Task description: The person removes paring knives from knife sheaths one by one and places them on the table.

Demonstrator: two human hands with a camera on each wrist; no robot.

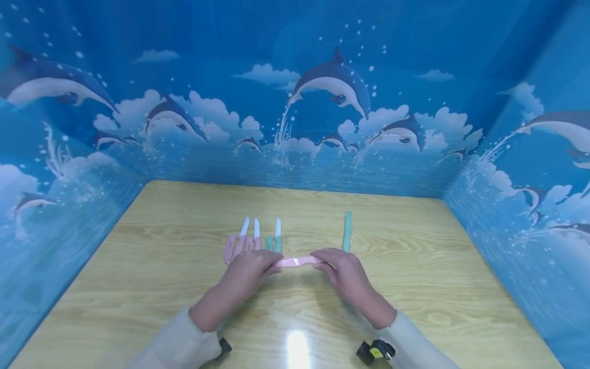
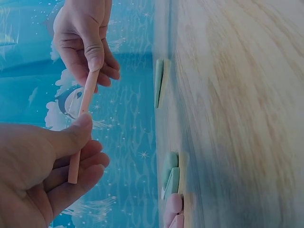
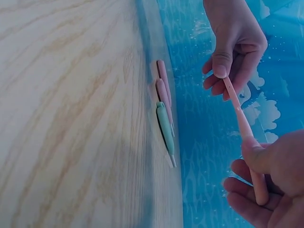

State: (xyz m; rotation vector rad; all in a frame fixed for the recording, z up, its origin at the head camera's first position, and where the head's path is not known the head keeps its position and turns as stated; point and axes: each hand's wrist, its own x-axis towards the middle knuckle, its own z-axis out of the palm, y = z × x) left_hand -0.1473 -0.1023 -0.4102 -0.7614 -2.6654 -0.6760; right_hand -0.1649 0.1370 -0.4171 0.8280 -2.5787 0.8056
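Both hands hold a pink knife [image 1: 290, 262] level above the table, its blade end covered by a pink sheath. A short white stretch shows near its middle. My left hand [image 1: 251, 266] pinches the left end between thumb and fingers. At the other end, my right hand [image 1: 343, 271] grips the thicker, handle-like part, as the right wrist view shows. Just behind the left hand lie two pink knives [image 1: 240, 243] and a green knife [image 1: 278, 241], white blades pointing away, with pink sheaths [image 1: 229, 249] and a green sheath [image 1: 269, 243] beside them.
A green knife [image 1: 348, 230], its blade covered, lies beyond the right hand. The wood-grain table [image 1: 415, 266] is bounded at the back and sides by a blue dolphin-print curtain [image 1: 286, 154]. A bright reflection shows near the table's front.
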